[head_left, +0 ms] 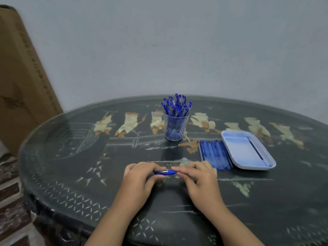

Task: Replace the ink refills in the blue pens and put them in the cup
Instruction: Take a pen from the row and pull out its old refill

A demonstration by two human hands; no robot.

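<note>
A blue pen (166, 172) lies level between my two hands, just above the table at the front middle. My left hand (142, 176) grips its left end and my right hand (196, 176) grips its right end, fingers curled over it. Most of the pen is hidden by my fingers. A clear cup (175, 127) packed with several blue pens stands behind my hands, toward the far edge. A row of blue ink refills (214, 155) lies on the table to the right of my hands.
A white tray (236, 137) holding one dark refill sits right of the refill row. The round dark table (71, 157) has a glass top with painted figures. A cardboard box (23, 82) leans against the wall at the left.
</note>
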